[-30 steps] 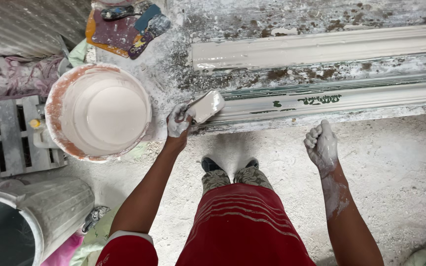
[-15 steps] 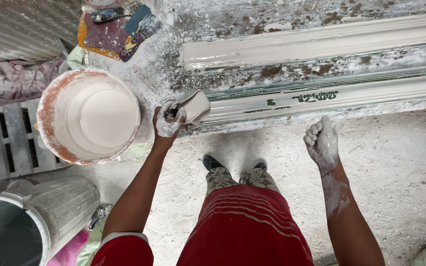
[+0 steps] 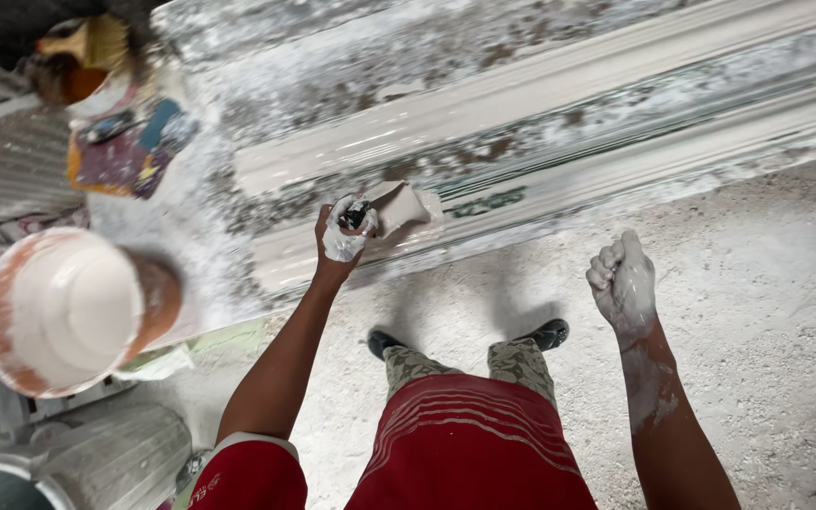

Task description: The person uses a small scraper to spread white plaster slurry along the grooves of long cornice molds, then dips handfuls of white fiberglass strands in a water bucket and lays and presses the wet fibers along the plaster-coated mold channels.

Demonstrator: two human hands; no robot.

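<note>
Plaster hides much of the left hand [image 3: 347,231], which grips a flat plaster-caked trowel [image 3: 406,208] pressed on the long wet white moulding strip [image 3: 540,90]. The right hand [image 3: 623,283] hangs loosely fisted, empty, chalky.

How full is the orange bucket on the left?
Nearly full. The bucket stands upright, and smooth white plaster fills it almost to its stained rim. The left hand holds a trowel on the bench, away from it.
</note>
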